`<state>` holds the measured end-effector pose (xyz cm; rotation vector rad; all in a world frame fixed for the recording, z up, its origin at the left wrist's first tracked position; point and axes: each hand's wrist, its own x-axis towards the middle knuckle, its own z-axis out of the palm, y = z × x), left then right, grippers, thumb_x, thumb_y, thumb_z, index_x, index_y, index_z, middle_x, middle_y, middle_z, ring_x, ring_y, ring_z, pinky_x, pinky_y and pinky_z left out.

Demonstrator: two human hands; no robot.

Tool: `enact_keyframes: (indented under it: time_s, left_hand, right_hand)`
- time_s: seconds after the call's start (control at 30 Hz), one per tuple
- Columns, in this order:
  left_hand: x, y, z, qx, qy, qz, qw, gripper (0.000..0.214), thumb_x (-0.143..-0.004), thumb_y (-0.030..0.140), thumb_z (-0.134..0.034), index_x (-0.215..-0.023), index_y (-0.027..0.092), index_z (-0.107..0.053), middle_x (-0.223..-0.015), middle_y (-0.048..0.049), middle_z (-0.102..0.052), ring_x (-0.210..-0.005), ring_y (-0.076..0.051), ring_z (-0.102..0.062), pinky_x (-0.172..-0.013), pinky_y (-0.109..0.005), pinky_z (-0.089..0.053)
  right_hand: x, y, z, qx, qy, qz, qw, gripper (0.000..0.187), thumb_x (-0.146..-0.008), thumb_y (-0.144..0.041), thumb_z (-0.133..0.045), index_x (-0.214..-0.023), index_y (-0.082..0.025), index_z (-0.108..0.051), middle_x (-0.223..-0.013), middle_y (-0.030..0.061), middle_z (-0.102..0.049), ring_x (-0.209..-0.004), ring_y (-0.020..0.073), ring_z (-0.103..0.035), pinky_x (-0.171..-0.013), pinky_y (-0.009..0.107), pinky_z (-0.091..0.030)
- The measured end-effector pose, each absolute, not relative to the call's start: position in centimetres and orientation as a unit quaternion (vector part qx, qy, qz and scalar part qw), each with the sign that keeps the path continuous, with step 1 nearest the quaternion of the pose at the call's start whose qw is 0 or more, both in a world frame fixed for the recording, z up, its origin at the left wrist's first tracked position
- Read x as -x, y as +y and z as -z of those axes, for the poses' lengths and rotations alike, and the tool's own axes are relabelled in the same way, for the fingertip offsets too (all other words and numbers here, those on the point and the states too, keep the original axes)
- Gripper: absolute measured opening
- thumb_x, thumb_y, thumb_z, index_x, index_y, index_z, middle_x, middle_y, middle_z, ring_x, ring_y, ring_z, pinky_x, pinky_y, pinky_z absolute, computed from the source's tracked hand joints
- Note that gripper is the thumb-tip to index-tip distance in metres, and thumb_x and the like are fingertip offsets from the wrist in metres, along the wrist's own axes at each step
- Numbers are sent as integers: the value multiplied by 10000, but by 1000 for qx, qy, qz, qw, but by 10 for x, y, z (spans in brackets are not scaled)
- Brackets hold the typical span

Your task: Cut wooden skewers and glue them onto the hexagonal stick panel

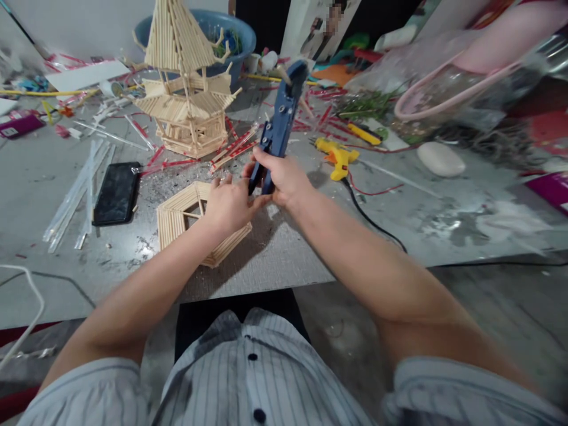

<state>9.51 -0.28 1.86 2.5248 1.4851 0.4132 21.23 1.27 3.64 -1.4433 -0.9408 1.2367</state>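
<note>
My right hand (284, 177) is closed around the handles of a dark blue hand tool with riveted joints, which looks like cutting pliers (280, 115). Its head points away from me, and a short pale piece shows near the top. Beside the handle ends, my left hand (231, 204) has curled fingers near or touching the tool; anything within them is hidden. Below that hand lies a hexagonal frame of thin wooden sticks (173, 228), partly covered by my hand and forearm. Behind it stands a tiered stick pagoda model (190, 112) with a pointed roof.
A black phone (116, 194) lies at left beside clear glue sticks (75, 192). On the right are a yellow glue gun (337, 158) with a black cord and a white oval object (441, 159). Behind the pagoda sits a blue basin (244, 35). Red-and-clear wrappers (239, 145) litter the table.
</note>
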Motion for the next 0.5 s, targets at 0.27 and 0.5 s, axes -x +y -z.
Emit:
enact_keyframes:
  time_s: [0.27, 0.5]
  left_hand:
    - [-73, 14, -13, -842, 478, -250, 34, 243, -867, 308, -498, -976, 184, -677, -1067, -124, -708, -1185, -301, -542, -1004, -453, -370]
    - [-67, 25, -16, -827, 494, -265, 40, 230, -829, 258, -479, -887, 179, -687, -970, -148, -696, -1042, -288, -586, -922, -420, -422]
  right_hand:
    - [-254, 12, -17, 718, -403, -467, 323, 308, -870, -418, -566, -672, -205, -466, -550, -21, -467, -434, 100, -457, -430, 238, -416]
    - [-253, 23, -14, 764, -466, -418, 158, 449, -816, -626, -545, -687, -199, -492, -495, 16, -492, -423, 149, -498, -414, 276, -444]
